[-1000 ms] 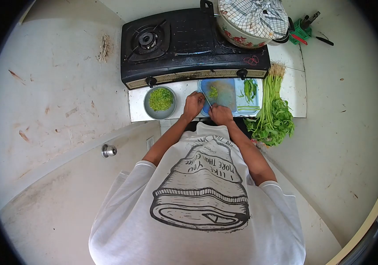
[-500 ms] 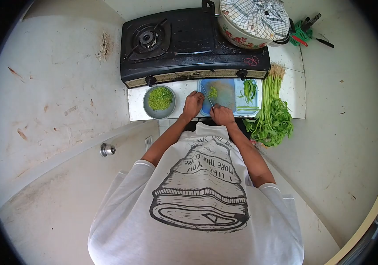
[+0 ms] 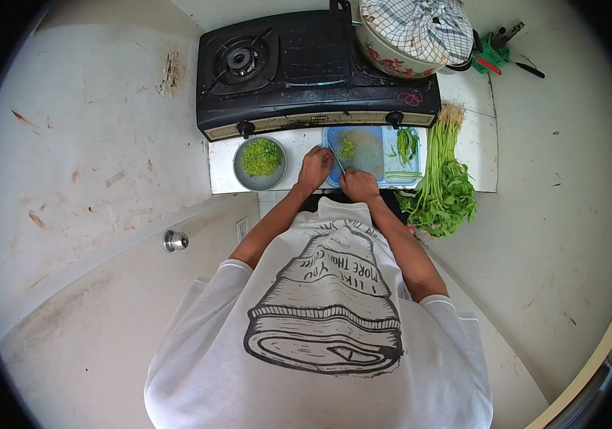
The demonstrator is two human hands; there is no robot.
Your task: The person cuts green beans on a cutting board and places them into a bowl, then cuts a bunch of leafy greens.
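Note:
My right hand point(image 3: 360, 186) is closed round a knife point(image 3: 338, 161), whose thin blade slants up and left over the blue cutting board point(image 3: 369, 154). At the board's left edge, my left hand point(image 3: 315, 169) has its fingers bunched close to the blade. What those fingers pinch is too small to make out. A little pile of chopped greens point(image 3: 347, 148) lies just right of the blade. On the board's right part are cut leaves point(image 3: 406, 146) and a few green stalks point(image 3: 403, 175). A grey bowl point(image 3: 237, 173) of chopped greens stands left of my left hand.
Behind the board stands a black gas stove point(image 3: 313, 68), with a cloth-covered floral pot point(image 3: 399, 61) on its right side. A big bunch of leafy greens point(image 3: 449, 171) overhangs the counter's front edge at right. A green basket point(image 3: 490, 56) holding utensils sits at the back right.
The view has shifted slightly. Both hands stay nearly in place, and the knife blade has moved a little left, closer to my left fingers.

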